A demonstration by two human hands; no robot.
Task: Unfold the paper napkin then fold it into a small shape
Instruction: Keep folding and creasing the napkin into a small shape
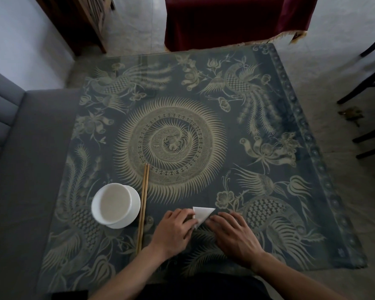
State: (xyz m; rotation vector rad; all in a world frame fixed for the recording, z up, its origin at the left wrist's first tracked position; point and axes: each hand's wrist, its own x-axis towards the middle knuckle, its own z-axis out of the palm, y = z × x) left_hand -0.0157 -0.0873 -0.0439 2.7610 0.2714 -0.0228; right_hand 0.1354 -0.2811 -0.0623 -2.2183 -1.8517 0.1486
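Observation:
A white paper napkin lies folded into a small triangle near the front of the patterned table. My left hand rests palm down with its fingertips on the napkin's left edge. From the right, my right hand lies flat, its fingertips touching the lower right edge of the triangle. Both hands press the paper against the table; part of the napkin's lower corner is hidden under the fingers.
A white bowl on a saucer stands at the front left, with a pair of wooden chopsticks lying just right of it. A grey sofa borders the table's left side. Dark chair legs stand at the right.

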